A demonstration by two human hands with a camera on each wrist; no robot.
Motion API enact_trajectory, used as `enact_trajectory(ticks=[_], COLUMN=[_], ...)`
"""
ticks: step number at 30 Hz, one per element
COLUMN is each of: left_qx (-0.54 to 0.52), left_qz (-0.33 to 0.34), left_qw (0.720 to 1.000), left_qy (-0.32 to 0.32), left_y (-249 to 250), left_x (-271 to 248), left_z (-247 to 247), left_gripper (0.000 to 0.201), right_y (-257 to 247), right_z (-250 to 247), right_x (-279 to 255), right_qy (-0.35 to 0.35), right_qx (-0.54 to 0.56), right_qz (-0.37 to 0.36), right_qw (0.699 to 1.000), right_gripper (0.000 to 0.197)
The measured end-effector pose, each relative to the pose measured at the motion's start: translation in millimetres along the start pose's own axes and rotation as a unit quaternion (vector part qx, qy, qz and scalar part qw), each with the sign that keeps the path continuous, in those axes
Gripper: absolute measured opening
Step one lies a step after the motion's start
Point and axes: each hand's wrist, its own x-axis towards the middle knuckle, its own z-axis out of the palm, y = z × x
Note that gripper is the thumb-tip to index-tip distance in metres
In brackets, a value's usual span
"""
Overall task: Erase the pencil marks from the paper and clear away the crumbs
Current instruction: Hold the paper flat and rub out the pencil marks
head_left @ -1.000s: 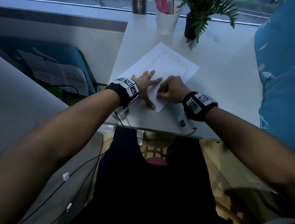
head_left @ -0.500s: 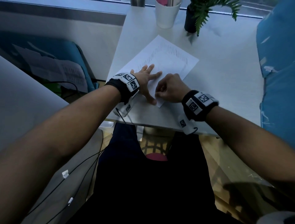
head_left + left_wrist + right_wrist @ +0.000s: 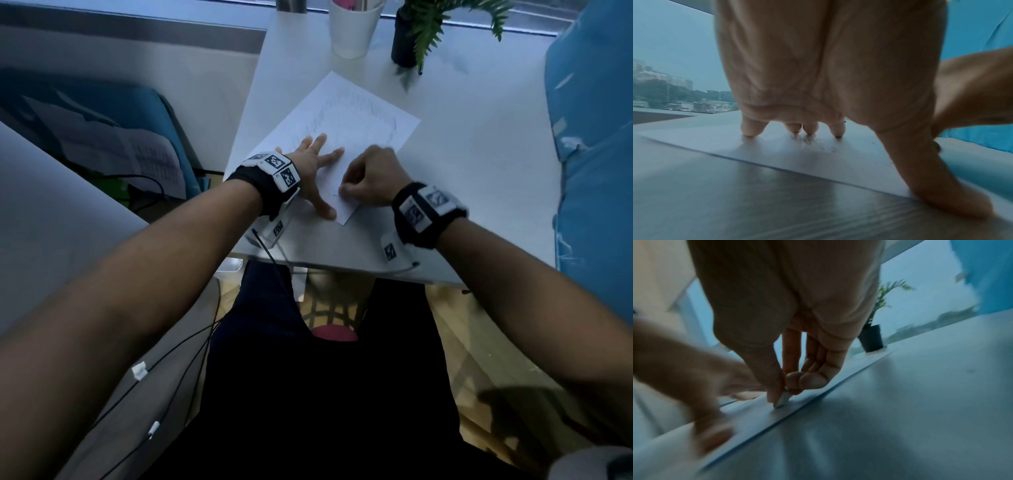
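Observation:
A white sheet of paper (image 3: 346, 126) with faint pencil scribbles lies slanted on the white table (image 3: 479, 178). My left hand (image 3: 317, 171) is spread flat on the sheet's near left part, its fingertips (image 3: 750, 129) and thumb pressing the paper (image 3: 777, 154) down. My right hand (image 3: 371, 178) is curled just right of it, near the sheet's near corner. In the right wrist view its thumb and fingers pinch a small pale eraser (image 3: 783, 400), whose tip touches the paper (image 3: 760, 417). No crumbs are clear enough to pick out.
At the table's far edge stand a white cup (image 3: 354, 27) and a dark pot with a green plant (image 3: 411, 37). A blue cushion (image 3: 596, 154) borders the table on the right. Papers and a cable (image 3: 144, 161) lie lower left, beside the table.
The right hand with the eraser has shifted slightly over the sheet's near corner. The left hand stays pressed on the paper. The head view has tipped a little.

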Motion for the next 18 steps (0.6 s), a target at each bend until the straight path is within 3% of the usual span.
enact_trajectory(ticks=[2,6,9,14,18], left_qx=[0.001,-0.002,0.022,0.106,0.077], left_qz=[0.003,-0.007,-0.023,-0.029,0.005], left_qw=[1.000,1.000,0.998,0.990,0.989], left_qy=[0.001,0.010,0.046,0.086,0.126], left_y=[-1.1,-0.8,-0.5,1.1,12.7], left_x=[0.0,-0.8,-5.9,-15.0,-12.3], left_z=[0.6,2.7,2.3,-7.1,-13.6], left_gripper=[0.135,0.134,0.128,0.095,0.072], right_y=[-2.6,12.3,10.9,12.2,14.2], right_z=[4.9,-9.0,-12.2,-15.8,-11.3], right_x=[-7.0,6.9,17.9,40.5,47.9], right_qy=[-0.021,0.038,0.030,0.051,0.067], right_qx=[-0.008,0.008,-0.039,-0.086,-0.081], right_qz=[-0.024,0.036,0.021,0.060,0.071], right_qw=[0.999,0.999,0.999,0.993,0.992], right_gripper=[0.014,0.010,0.010,0.003,0.005])
